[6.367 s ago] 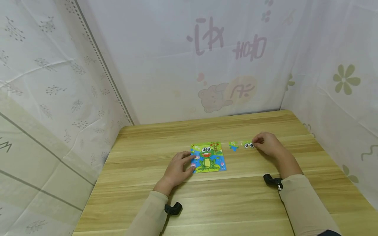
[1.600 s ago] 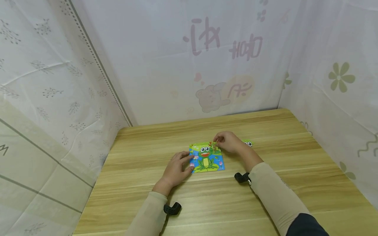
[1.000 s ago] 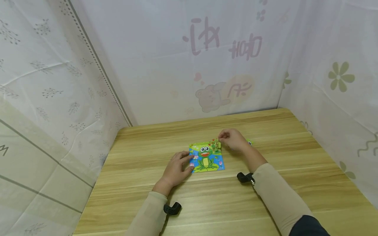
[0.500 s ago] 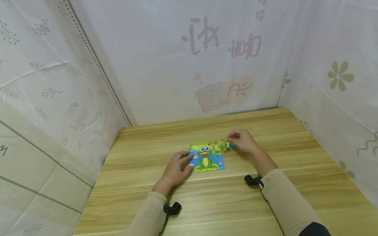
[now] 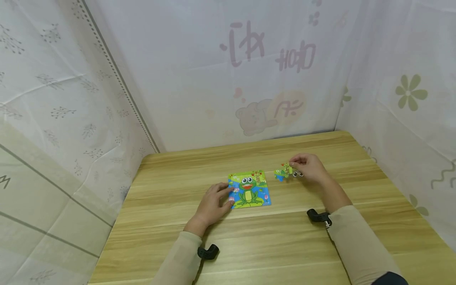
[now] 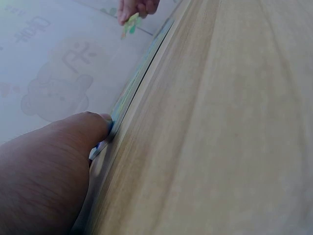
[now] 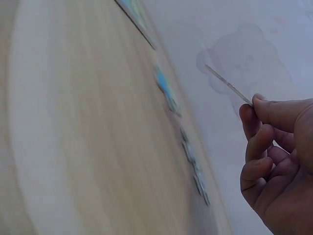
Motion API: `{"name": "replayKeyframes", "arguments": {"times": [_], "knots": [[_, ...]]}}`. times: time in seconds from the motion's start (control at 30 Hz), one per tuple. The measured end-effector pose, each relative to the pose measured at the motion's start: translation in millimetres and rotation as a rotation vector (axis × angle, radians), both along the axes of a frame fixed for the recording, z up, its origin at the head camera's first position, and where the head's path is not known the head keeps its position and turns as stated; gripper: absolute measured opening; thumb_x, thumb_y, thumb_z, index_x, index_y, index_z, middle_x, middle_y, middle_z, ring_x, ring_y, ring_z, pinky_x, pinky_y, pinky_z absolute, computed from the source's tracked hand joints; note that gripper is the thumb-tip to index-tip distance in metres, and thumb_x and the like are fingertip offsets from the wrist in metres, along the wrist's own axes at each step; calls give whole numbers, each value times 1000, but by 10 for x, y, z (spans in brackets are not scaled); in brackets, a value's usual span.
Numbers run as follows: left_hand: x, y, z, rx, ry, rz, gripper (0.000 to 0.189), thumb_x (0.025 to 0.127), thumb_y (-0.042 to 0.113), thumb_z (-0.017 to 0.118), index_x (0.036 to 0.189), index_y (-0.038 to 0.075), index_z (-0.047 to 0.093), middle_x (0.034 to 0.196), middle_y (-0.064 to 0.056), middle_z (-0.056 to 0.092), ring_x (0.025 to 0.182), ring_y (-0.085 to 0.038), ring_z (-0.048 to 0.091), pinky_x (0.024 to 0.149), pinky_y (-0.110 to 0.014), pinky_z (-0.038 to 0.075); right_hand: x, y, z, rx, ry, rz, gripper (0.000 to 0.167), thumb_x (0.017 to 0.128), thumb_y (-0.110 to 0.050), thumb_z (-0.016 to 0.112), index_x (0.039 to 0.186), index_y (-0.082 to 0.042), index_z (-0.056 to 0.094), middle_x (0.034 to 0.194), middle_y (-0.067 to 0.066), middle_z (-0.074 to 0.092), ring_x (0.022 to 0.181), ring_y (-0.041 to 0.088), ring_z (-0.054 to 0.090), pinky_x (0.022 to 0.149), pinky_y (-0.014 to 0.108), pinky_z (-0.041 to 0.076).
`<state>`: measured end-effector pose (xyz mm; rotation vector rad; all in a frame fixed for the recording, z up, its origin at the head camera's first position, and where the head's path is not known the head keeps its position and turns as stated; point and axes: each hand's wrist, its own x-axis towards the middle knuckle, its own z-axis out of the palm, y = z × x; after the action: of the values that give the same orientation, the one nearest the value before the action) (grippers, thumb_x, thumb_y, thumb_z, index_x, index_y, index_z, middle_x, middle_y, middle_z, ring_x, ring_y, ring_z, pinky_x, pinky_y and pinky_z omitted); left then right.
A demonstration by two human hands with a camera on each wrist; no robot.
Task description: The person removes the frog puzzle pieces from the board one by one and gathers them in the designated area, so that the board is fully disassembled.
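Observation:
A square frog jigsaw puzzle (image 5: 249, 190) lies flat on the table. My left hand (image 5: 210, 208) rests at its left side, thumb and fingertips touching the edge; the thumb (image 6: 83, 132) lies against that edge in the left wrist view. My right hand (image 5: 312, 169) pinches a puzzle piece (image 5: 286, 168) with a tree and red fruit, between thumb and index finger. The right wrist view shows this puzzle piece (image 7: 227, 84) edge-on, raised off the table. Below it lie a green-and-blue piece (image 5: 279, 177) and a piece with eyes (image 5: 296, 174), partly covered by the right hand.
The wooden table (image 5: 249, 245) spreads around the hands. Patterned white curtains (image 5: 192, 79) hang behind it and at both sides. Black wrist devices (image 5: 208, 252) sit at both sleeves.
My right hand has lifted the tree piece from the puzzle's upper right corner and carried it rightward, above the loose pieces. The left hand has stayed at the puzzle's left edge.

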<state>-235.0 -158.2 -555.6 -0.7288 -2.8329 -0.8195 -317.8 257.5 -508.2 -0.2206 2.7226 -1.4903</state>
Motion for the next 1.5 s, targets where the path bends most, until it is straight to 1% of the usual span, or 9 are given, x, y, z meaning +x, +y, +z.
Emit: {"name": "replayKeyframes", "arguments": {"times": [0.2,0.3,0.5,0.57,0.67,0.8,0.93,1.23,1.5], "knots": [[7,5,7,-13,-6,1,53,101,39,71,150,21,61,157,-3,49,146,-25,42,120,-48,36,31,273,37,23,-2,-10,28,106,-27,66,118,-3,73,111,14,73,98,27,67,75,29,56],[8,6,17,-7,-9,-2,53,101,38,71,150,20,61,157,-4,49,146,-25,41,120,-48,36,56,400,49,15,-11,-12,27,107,-24,65,120,-2,72,111,15,72,95,24,65,75,28,56],[11,5,31,-7,-25,-1,52,102,38,70,150,21,60,158,-4,48,147,-25,41,120,-48,37,96,618,21,-57,-92,-21,26,107,-17,63,122,2,69,110,18,67,92,22,60,74,27,55],[11,4,33,-8,-28,1,52,102,38,70,150,21,60,158,-4,48,147,-24,40,120,-48,36,120,666,15,-102,-139,-34,26,107,-16,62,124,4,67,108,17,65,91,21,59,73,28,55],[11,3,32,-8,-27,1,52,102,38,70,150,21,60,158,-4,48,147,-25,40,120,-48,36,148,738,11,-47,-138,-53,28,107,-18,62,125,3,68,107,15,64,92,22,57,74,27,53],[8,5,27,-7,-27,-1,52,102,38,70,151,21,60,158,-4,48,147,-25,40,121,-48,36,166,816,-16,-39,-160,-79,31,107,-19,62,127,4,67,109,14,64,95,21,56,75,26,52],[3,6,21,-4,-23,-3,52,102,37,70,150,20,60,158,-4,48,147,-25,41,120,-48,36,175,871,-48,-90,-207,-108,34,107,-18,63,129,7,64,109,10,64,92,17,57,74,25,54],[-13,-4,4,4,-18,-6,52,102,38,70,149,20,61,157,-5,48,146,-26,41,120,-49,37,176,876,-62,-17,-177,-153,31,107,-19,62,127,4,67,116,15,66,96,18,58,75,24,54],[-15,-3,-7,6,-16,-2,53,101,38,71,150,20,61,157,-4,49,146,-26,41,120,-49,36,138,861,-154,75,-81,-160,28,106,-17,63,122,5,72,100,13,70,85,18,62,69,24,53]]}}
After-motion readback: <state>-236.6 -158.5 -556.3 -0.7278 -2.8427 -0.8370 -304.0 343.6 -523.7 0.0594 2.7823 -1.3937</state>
